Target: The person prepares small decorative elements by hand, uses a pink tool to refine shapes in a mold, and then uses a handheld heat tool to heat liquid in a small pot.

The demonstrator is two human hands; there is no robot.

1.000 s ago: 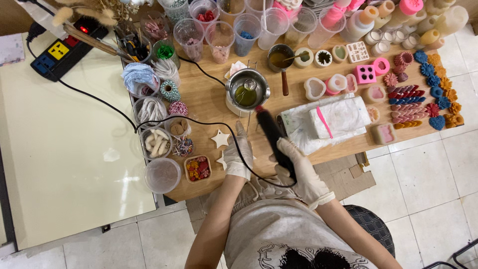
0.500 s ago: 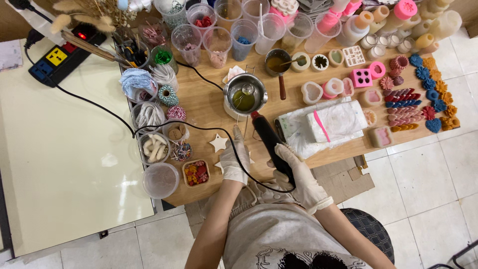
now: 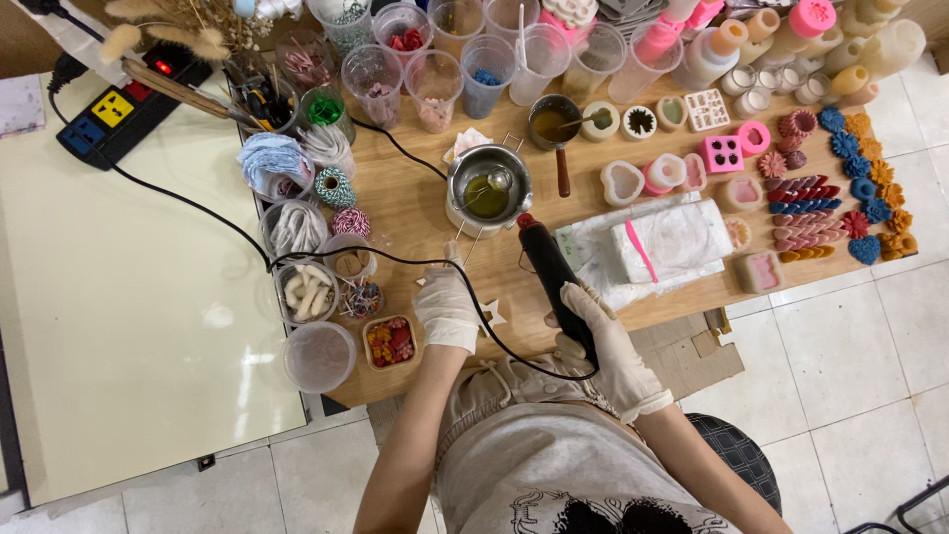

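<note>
Left hand (image 3: 447, 309): gloved, pressed flat on the wooden table (image 3: 415, 213), grasping nothing.
Star shape (image 3: 491, 314): small, pale, just right of that hand; likely light and brittle.
Right hand (image 3: 605, 341): gloved, clenched around the black heat tool (image 3: 554, 275).
Heat tool: rigid, probably hot at the tip, best gripped low; it points up toward the metal pot (image 3: 487, 190).
</note>
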